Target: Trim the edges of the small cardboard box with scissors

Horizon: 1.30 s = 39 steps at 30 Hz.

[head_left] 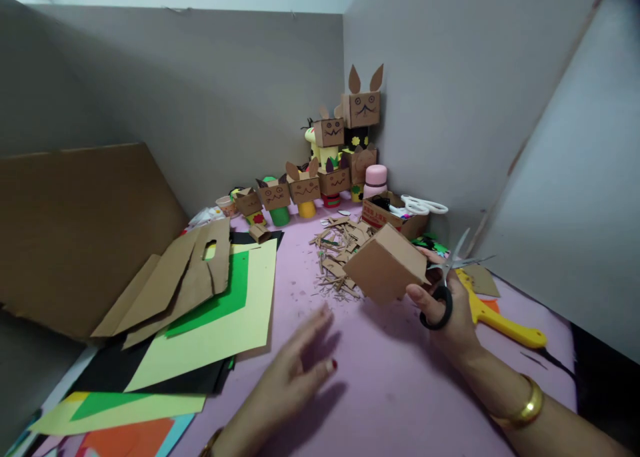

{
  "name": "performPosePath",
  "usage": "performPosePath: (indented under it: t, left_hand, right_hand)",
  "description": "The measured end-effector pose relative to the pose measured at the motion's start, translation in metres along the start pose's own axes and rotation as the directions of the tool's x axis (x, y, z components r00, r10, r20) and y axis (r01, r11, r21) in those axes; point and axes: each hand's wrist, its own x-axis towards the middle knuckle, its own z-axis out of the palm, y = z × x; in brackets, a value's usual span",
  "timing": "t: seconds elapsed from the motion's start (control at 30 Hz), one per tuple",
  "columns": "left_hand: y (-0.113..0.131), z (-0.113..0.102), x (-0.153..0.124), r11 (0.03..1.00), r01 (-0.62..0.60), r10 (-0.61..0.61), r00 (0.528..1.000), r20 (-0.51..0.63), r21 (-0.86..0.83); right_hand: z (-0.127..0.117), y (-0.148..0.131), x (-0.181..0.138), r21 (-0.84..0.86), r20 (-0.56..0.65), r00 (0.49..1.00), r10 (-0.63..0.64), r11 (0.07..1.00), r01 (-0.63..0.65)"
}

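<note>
My right hand (445, 310) grips a small brown cardboard box (385, 262) between thumb and fingers, held just above the pink table. A pair of black-handled scissors (447, 280) hangs on the same hand, a finger through one loop, blades pointing up and right. My left hand (295, 370) hovers low over the pink surface, fingers stretched out and blurred by motion, holding nothing. It is left of and below the box.
Cardboard scraps (337, 257) lie behind the box. Coloured paper sheets (215, 323) and brown cut cardboard (175, 280) lie at the left. Cardboard box figures (325, 170) stand in the back corner. A yellow-handled tool (500, 320), a small carton (395, 217) and white scissors (425, 205) sit right.
</note>
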Motion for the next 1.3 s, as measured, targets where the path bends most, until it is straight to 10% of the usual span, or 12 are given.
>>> performPosePath:
  t: [0.07,0.2,0.47,0.73,1.3]
  left_hand:
    - [0.002,-0.003,0.002,0.983,-0.18,0.186,0.95,-0.25,0.049]
    - [0.001,-0.007,0.004,0.988,-0.129,0.154,0.895,-0.418,0.087]
    - [-0.012,0.002,0.002,0.905,-0.29,0.38,0.878,-0.289,0.31]
    - [-0.005,-0.009,-0.019,0.968,-0.209,0.235,0.948,-0.215,0.137]
    - [-0.015,0.019,-0.021,0.953,-0.081,0.04,0.989,-0.144,-0.292]
  right_hand:
    - [0.001,-0.001,0.0,0.008,0.016,1.0,0.019,1.0,-0.019]
    - [0.005,-0.003,-0.003,-0.006,0.075,0.996,0.054,0.999,-0.054]
    - [0.022,-0.008,-0.009,-0.028,0.413,0.906,0.099,0.995,-0.096]
    - [0.04,-0.045,-0.001,0.017,0.781,0.625,0.011,0.999,-0.038]
    - [0.039,-0.019,-0.021,0.108,0.892,0.43,0.137,0.86,-0.499]
